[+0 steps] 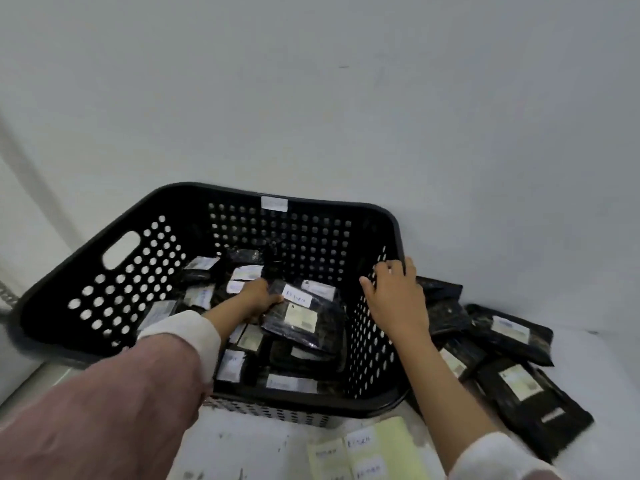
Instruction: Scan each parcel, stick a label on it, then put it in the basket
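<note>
A black perforated basket (114, 268) stands on the table against the wall, with several black labelled parcels inside. My left hand (256, 299) reaches into the basket and grips a black parcel (304, 320) that carries a white handwritten label and a printed label. The parcel lies on top of the others. My right hand (394, 292) rests on the basket's right rim with its fingers curled over the edge.
A pile of black parcels (509, 358) lies on the table to the right of the basket. A yellow sheet of white labels (367, 452) lies at the near edge, in front of the basket. A bare grey wall stands behind.
</note>
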